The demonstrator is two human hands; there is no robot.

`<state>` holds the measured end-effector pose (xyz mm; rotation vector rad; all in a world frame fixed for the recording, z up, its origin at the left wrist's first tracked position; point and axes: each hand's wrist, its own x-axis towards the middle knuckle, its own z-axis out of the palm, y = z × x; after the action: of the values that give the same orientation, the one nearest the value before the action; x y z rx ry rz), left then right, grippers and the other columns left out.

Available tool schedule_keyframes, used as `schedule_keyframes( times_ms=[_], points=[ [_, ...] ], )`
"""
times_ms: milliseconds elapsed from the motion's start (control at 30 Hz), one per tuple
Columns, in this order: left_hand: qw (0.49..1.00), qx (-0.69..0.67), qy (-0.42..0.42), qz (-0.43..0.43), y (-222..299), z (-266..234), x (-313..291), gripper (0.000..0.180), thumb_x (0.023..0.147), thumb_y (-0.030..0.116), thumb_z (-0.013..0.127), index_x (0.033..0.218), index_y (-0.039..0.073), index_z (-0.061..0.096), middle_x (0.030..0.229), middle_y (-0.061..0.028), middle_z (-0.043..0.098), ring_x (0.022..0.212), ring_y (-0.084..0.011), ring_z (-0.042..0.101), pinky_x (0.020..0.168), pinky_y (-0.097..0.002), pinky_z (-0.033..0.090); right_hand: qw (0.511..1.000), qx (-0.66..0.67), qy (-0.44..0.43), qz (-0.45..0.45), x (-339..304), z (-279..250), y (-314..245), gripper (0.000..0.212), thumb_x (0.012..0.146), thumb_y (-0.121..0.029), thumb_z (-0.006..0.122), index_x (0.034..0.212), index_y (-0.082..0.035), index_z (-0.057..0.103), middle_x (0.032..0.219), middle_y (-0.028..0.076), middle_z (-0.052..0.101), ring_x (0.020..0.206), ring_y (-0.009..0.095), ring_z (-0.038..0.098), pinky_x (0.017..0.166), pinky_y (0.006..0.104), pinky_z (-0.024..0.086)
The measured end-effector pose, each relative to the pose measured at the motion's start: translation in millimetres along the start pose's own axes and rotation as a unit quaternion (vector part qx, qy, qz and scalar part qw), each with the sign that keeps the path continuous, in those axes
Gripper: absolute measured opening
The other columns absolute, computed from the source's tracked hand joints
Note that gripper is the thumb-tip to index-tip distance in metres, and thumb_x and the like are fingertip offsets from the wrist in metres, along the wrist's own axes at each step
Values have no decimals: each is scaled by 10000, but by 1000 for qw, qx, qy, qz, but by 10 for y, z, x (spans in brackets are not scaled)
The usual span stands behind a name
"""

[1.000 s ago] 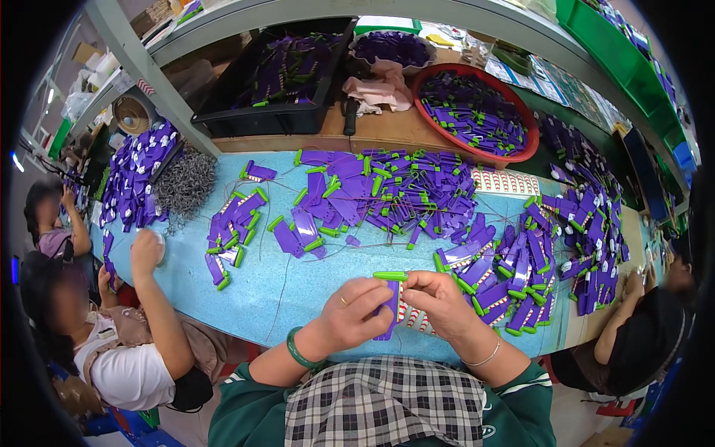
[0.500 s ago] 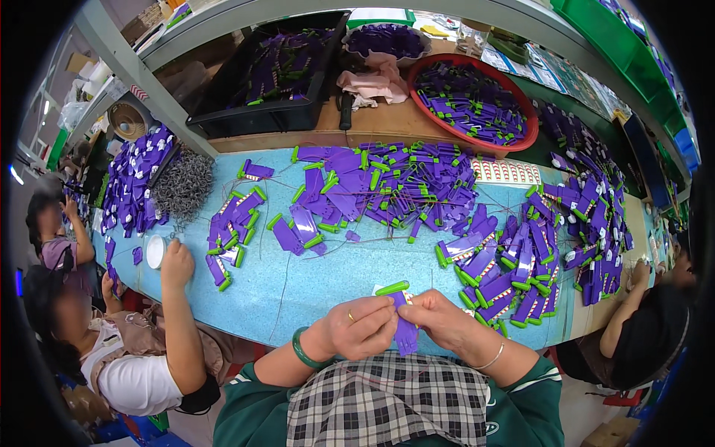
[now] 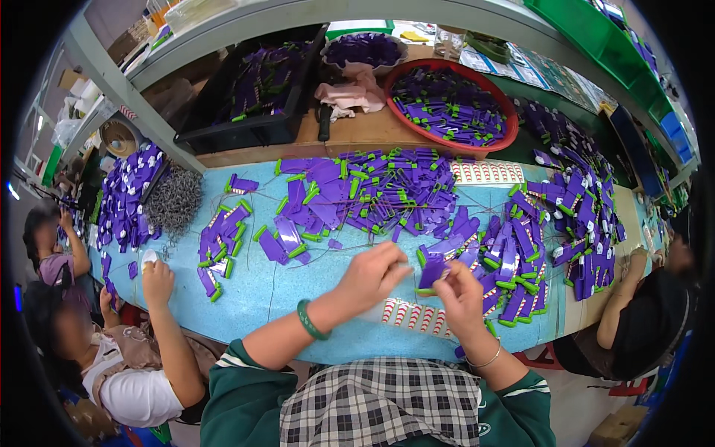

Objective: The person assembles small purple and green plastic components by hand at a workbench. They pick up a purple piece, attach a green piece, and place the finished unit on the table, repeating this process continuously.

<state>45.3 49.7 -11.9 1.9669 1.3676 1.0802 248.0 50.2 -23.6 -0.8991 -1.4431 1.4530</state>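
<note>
My right hand [image 3: 463, 298] pinches a flat purple plastic piece with a green end [image 3: 432, 277], at the near left edge of a pile of similar pieces [image 3: 514, 261]. My left hand [image 3: 372, 277] is raised over the blue tabletop, left of that piece. Its fingers are bent and apart from the thumb, with nothing visible between them. Under and between my hands lies a sheet of red-and-white striped stickers [image 3: 417, 317], partly covered by my right hand. Beyond my left hand spreads a large heap of purple and green pieces [image 3: 395, 190].
A smaller cluster of pieces [image 3: 222, 242] lies left. Behind stand a black crate [image 3: 246, 138], a red basin [image 3: 514, 123] and another sticker sheet [image 3: 488, 173]. A heap of grey metal parts [image 3: 175, 197] is at far left. Co-workers sit on both sides.
My hands have moved apart and away from my body. My right hand has carried the purple piece to the right-hand pile; my left hand has let go. A sticker sheet now shows beneath.
</note>
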Motion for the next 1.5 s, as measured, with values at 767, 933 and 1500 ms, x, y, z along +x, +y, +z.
schedule_keyframes(
  times_ms=[767, 933, 1500],
  points=[
    [972, 220, 26, 79, 137, -110, 97, 210, 723, 63, 659, 906, 26, 560, 972, -115, 551, 793, -307, 588, 641, -350, 525, 991, 81, -107, -9, 87, -101, -66, 322, 807, 43, 625, 1125, -10, 619, 1196, 89, 476, 1045, 128, 496, 785, 231, 490],
    [974, -197, -9, -114, 331, -105, -290, 242, 775, -20, 669, 991, 4, 563, 1040, -116, 585, 893, -224, 618, 784, -301, 526, 979, 145, -144, -9, 173, 69, -19, 231, 832, 34, 610, 1062, 23, 635, 1135, 81, 548, 1003, 127, 543, 782, 242, 495],
    [827, -529, 81, -175, -31, -34, -560, 179, 857, -68, 596, 1032, -31, 588, 1013, -99, 637, 948, -160, 630, 874, -289, 516, 953, -266, -37, -143, -45, 124, -222, 382, 710, 53, 699, 1064, -90, 698, 723, 28, 510, 671, 132, 506, 565, 266, 408]
  ],
)
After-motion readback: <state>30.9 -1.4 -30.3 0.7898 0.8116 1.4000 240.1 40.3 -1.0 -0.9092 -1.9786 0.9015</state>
